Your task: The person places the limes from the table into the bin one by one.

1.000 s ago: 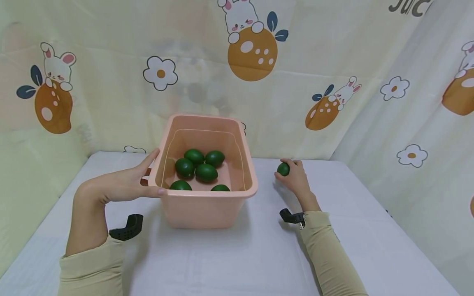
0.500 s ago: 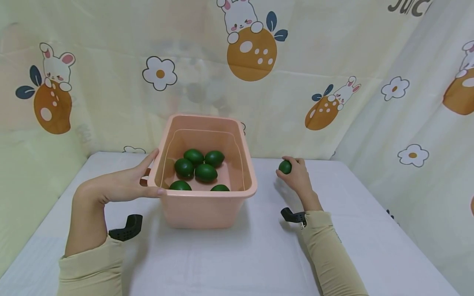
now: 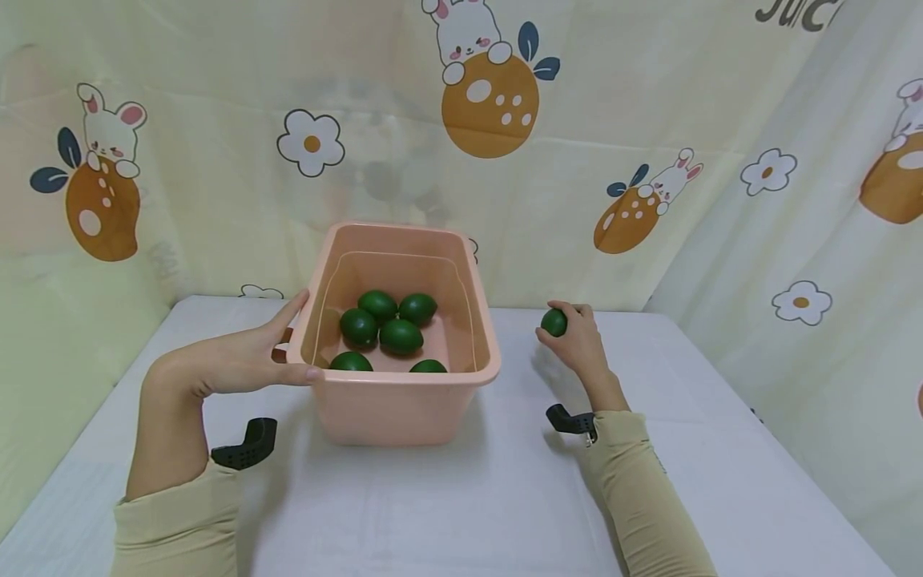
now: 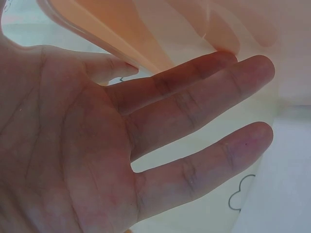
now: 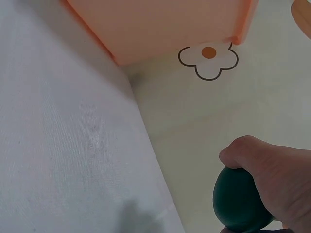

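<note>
A pink plastic bin (image 3: 397, 409) stands on the table with several dark green limes (image 3: 401, 337) inside it. My left hand (image 3: 245, 353) rests against the bin's left side, its thumb lying along the front corner of the rim. In the left wrist view, the fingers (image 4: 194, 104) of that hand are straight and spread beside the bin wall (image 4: 131, 34). Right of the bin, my right hand (image 3: 579, 344) pinches one lime (image 3: 554, 323) between thumb and fingers. The right wrist view shows this lime (image 5: 238, 199) with the thumb over its upper end; its underside is partly cut off.
A white cloth (image 3: 404, 513) covers the table. Patterned curtains (image 3: 389, 184) hang close behind the table and along its sides. Each wrist carries a black camera mount; the left mount (image 3: 248, 445) stands just in front of the bin's left side.
My right hand has risen slightly with the lime in its grip. The left hand and the bin have stayed in place.
</note>
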`<state>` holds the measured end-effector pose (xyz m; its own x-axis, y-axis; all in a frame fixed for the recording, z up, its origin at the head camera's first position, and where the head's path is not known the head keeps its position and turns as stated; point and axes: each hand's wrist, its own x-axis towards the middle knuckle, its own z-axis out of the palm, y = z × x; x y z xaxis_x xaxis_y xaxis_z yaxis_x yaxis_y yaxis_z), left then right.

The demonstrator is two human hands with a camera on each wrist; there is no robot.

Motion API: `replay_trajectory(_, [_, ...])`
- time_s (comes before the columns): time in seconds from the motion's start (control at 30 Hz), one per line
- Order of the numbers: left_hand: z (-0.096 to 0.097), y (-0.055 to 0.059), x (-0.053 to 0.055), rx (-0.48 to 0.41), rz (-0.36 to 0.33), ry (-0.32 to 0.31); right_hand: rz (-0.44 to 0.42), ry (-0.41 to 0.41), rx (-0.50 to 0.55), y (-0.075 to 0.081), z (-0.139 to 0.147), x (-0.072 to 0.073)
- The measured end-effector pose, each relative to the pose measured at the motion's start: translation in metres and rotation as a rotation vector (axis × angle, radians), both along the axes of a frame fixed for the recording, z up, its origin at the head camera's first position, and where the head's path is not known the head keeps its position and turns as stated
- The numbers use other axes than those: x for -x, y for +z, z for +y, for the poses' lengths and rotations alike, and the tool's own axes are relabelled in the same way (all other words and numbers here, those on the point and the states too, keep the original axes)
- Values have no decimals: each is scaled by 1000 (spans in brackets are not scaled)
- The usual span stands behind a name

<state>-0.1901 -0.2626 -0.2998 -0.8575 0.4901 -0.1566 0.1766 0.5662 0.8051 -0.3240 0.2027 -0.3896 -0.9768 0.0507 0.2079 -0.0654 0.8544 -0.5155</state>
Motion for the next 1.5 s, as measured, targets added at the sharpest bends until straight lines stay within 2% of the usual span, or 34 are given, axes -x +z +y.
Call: replay_trajectory(1.5, [1,0,-1,7,10,5,-10,-1,20,4,-3,-1])
